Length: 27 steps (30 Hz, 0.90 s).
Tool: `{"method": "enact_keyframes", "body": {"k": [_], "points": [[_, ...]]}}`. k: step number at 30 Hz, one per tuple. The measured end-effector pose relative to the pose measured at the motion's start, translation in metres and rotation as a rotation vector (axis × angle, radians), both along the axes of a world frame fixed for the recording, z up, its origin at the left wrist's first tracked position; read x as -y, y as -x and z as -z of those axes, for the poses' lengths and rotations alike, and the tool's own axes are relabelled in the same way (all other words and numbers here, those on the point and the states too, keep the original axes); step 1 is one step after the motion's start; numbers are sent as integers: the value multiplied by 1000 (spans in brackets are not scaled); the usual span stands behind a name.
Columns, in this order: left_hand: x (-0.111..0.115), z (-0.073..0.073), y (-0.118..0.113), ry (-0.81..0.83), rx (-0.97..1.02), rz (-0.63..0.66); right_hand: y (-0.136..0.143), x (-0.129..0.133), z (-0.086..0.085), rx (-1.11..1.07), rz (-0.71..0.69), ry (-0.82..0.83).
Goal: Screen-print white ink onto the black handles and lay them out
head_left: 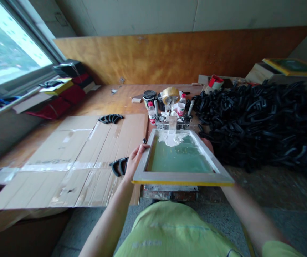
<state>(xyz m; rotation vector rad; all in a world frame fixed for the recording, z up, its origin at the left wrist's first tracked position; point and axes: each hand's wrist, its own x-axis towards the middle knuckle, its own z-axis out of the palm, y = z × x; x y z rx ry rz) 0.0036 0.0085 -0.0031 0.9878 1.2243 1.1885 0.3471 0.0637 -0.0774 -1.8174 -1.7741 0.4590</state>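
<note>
A framed screen with a grey border (180, 177) and green mesh (178, 159) is above the work stand in front of me. My left hand (136, 159) grips the frame's left side, its fingers closed on the edge. At the right side is my right hand (208, 144), mostly hidden behind the frame, with only a bit of it showing. White paste (173, 139) lies on the mesh at the far end, beneath an upright pale blade (172, 125). Under the near edge, a metal plate (172, 187) of the stand shows.
Flattened cardboard (89, 153) at left bears black curved parts (111, 118). A large heap of black parts (260, 121) fills the right. Behind the frame stand a bottle (151, 113), a black-lidded can (149, 98), a paper cup (180, 109) and a tape roll (170, 95).
</note>
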Motion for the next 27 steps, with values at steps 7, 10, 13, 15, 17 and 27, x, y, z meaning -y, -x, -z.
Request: {"method": "enact_keyframes", "body": {"k": [7,10,13,15,17,27], "points": [[23,71,1,195,-72,62,60,-58,-42,192,-202,-361],[21,95,-1,183,-128,44,94,-72,-40,325,-315,-250],[18,110,1,195,-135,57,98,-75,-33,420,-362,-59],[17,115,3,204,-127,69,93,-74,-29,469,-347,8],[17,117,4,214,-125,79,89,-71,-26,514,-270,0],[18,114,3,219,-114,88,89,3,-21,542,-662,-141]]}}
